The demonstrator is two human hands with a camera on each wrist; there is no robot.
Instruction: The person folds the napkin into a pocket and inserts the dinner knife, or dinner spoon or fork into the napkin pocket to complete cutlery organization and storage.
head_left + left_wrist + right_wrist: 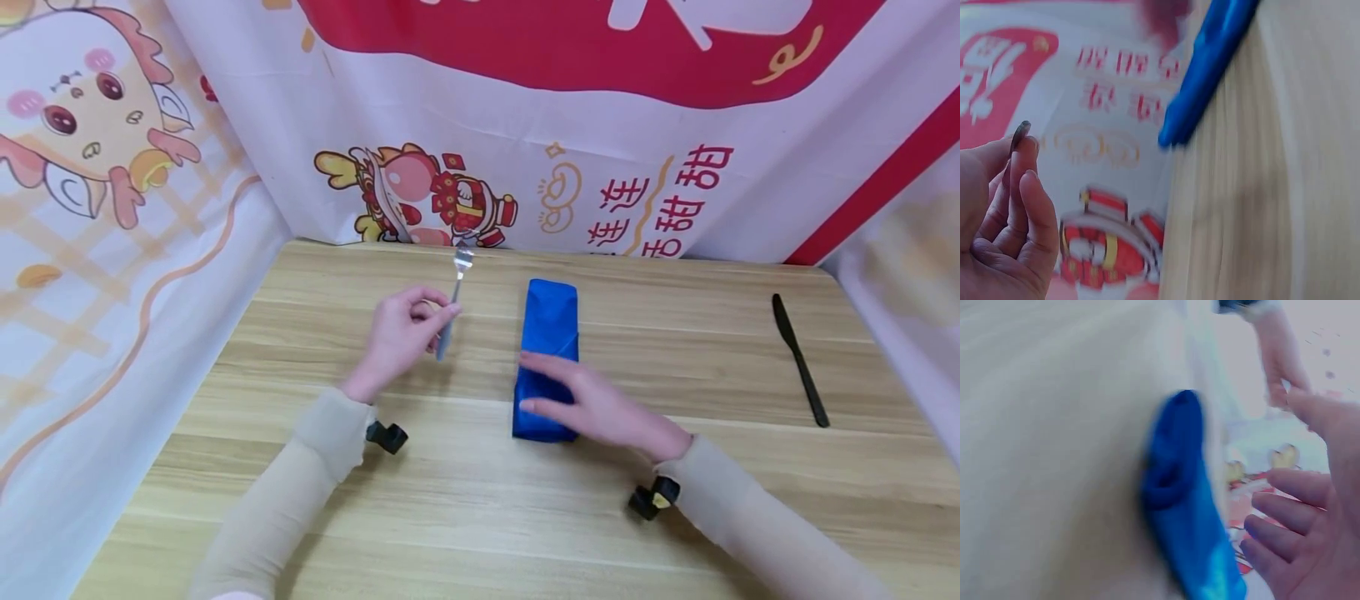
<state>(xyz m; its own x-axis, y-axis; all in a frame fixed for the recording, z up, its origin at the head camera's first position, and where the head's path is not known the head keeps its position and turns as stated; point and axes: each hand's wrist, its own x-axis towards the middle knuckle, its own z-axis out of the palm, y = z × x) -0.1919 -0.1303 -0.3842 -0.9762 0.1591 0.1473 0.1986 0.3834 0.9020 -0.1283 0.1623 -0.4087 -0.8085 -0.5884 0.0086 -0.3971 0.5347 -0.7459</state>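
My left hand [408,329] pinches a fork [455,304] between thumb and fingers, its tines pointing toward the back of the table. In the left wrist view only a short piece of the fork [1020,134] shows at the fingertips. A long folded blue cloth [551,321] lies on the table to the right of the fork. Over the near half of that cloth hovers my right hand [588,400], fingers spread. The right wrist view shows these fingers holding nothing, apart from the blue cloth [1188,512].
A black knife [800,362] lies at the right of the wooden table [450,500]. Printed white and red cloth [480,108] hangs behind the back edge, and another patterned sheet [112,275] hangs at the left.
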